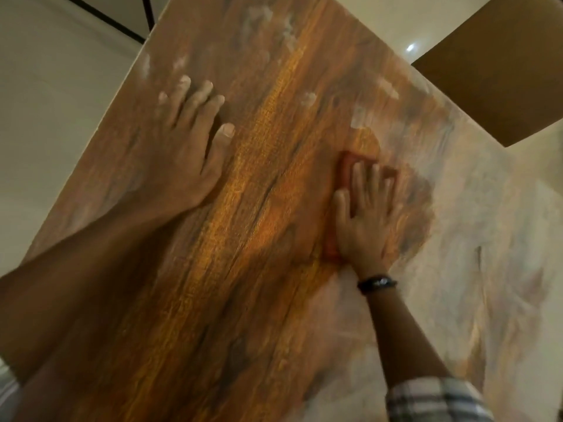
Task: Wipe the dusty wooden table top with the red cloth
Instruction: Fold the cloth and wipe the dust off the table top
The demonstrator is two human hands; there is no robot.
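Right hand [364, 220] is pressing flat, fingers straight, on the red cloth [342, 181] mid-bench [243, 239], dust [487, 239] lying just right of it; left hand [185, 141] is resting open, well apart.

The grained wooden table top [243, 239] looks glossy where wiped, matt with pale dust [487, 254] elsewhere.

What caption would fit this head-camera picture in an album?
Right hand presses red cloth onto dusty wooden table top; left hand rests flat.
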